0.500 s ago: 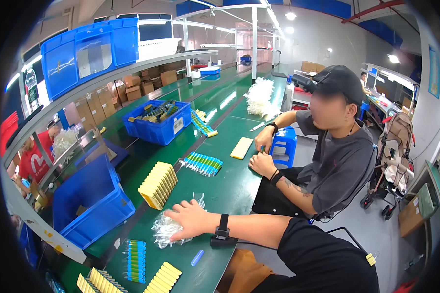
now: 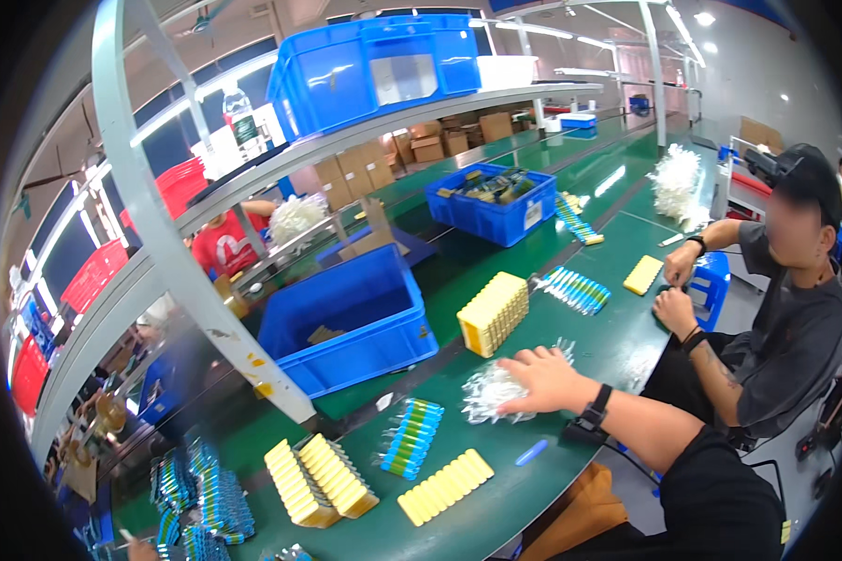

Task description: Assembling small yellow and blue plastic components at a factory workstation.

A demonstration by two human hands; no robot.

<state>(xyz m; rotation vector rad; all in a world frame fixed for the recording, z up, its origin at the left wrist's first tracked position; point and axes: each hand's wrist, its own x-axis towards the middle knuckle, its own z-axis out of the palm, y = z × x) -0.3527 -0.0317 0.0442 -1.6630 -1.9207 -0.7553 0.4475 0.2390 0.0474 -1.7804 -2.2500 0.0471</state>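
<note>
My right hand (image 2: 544, 379) lies over a loose heap of clear plastic pieces (image 2: 486, 397), palm down with its fingers spread. A black strap with a small device is on that wrist. Nearby are a flat row of blue-and-green sticks (image 2: 411, 438), a flat yellow ribbed piece (image 2: 445, 486) and a small blue strip (image 2: 531, 453). Two stacks of yellow ribbed pieces (image 2: 320, 479) stand further left. At the lower left edge, a blurred bit of what seems my left hand (image 2: 143, 551) shows beside a thin pale item; its fingers are mostly cut off.
An open blue bin (image 2: 346, 365) stands behind the heap, next to a post (image 2: 192, 252). A yellow block stack (image 2: 494, 316) and a filled blue crate (image 2: 496, 224) are beyond. Piled blue-green rows (image 2: 210, 496) lie left. A co-worker (image 2: 785, 280) sits at right.
The view has swung left, so things sit further right and more of the left side shows. My right hand stays spread on the plastic heap.
</note>
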